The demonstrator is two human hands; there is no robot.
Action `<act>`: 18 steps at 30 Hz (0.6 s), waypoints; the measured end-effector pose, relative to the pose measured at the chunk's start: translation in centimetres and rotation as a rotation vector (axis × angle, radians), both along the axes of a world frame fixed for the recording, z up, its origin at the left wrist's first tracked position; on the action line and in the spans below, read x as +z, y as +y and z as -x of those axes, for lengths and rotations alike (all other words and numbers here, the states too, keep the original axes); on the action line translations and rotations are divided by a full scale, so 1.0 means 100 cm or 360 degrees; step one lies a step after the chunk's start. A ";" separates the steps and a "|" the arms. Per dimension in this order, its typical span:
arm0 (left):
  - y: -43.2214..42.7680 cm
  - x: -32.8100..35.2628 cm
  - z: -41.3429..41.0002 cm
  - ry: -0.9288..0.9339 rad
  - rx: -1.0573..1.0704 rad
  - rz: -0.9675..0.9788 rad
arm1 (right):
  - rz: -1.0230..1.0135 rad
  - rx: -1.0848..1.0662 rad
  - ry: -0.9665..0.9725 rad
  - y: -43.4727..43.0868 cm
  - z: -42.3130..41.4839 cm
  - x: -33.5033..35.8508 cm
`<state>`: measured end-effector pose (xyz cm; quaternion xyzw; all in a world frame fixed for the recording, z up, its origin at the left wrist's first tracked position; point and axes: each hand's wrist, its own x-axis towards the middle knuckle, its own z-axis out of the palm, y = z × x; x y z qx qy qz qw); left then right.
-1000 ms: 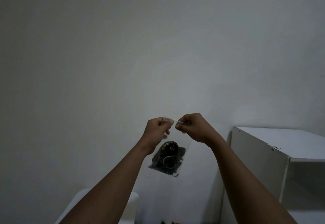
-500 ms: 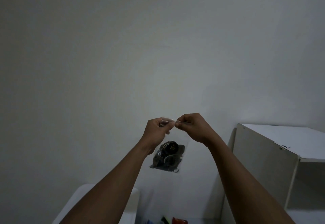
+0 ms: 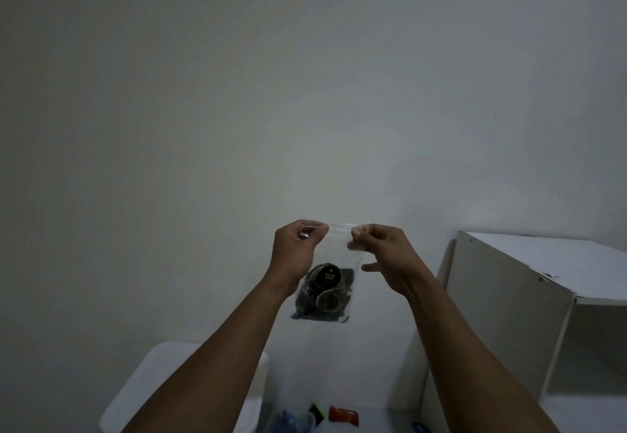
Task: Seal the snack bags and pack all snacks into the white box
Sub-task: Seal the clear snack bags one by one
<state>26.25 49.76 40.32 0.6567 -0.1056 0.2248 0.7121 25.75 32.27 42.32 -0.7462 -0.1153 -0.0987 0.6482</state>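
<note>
Sealing under way
The snack bag (image 3: 324,291) top is pinched by left hand (image 3: 293,252) and right hand (image 3: 386,252); near loose snacks (image 3: 343,414) are judged unpacked

Clear upright snack bag (image 3: 326,274), dark contents

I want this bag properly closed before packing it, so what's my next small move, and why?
Probably slide the right hand, pinching, leftward along the top strip of the clear bag toward the left hand. Both hands pinch the strip's ends, the stretch between them is unpinched, and whether it is sealed can't be seen.
</note>
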 end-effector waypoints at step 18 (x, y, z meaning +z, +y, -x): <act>0.013 0.019 0.009 -0.0078 -0.0094 -0.0257 | -0.0180 -0.0221 -0.0358 0.019 0.006 -0.006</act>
